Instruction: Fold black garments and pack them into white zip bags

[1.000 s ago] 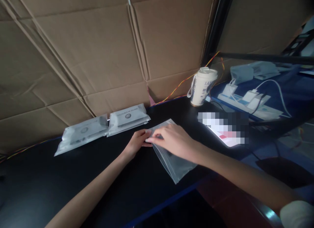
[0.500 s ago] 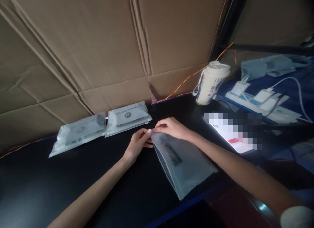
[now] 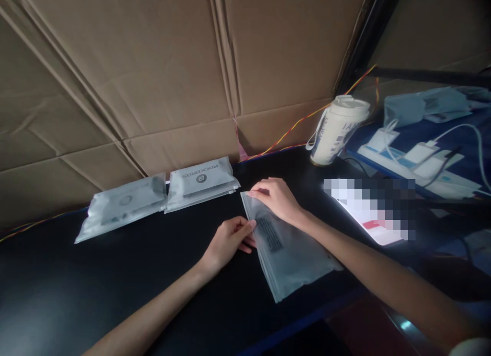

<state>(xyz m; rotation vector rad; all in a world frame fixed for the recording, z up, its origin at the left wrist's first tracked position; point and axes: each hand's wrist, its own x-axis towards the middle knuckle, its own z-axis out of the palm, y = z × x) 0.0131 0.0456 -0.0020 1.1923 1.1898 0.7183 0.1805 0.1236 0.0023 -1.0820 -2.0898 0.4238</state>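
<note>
A frosted zip bag (image 3: 295,259) with a block of dark print lies on the black table, its zip edge facing left. My left hand (image 3: 230,241) pinches that edge between thumb and fingers, partway down from the far corner. At the far corner, my right hand (image 3: 276,198) has its fingers closed on the bag. Beyond my hands are two filled frosted bags side by side: a bag marked ROCKBROS (image 3: 203,179) and, to its left, another filled bag (image 3: 125,205).
A cardboard wall (image 3: 161,80) stands along the table's back edge. At the right are a lidded paper cup (image 3: 339,133), a lit, partly pixelated screen (image 3: 368,218), and a white power strip (image 3: 395,159) with chargers and cables. More frosted bags (image 3: 425,105) lie behind the strip.
My left hand has slid along the zip edge toward me, away from the far corner. The gap at the bag's mouth has narrowed. My right hand stays at the corner.
</note>
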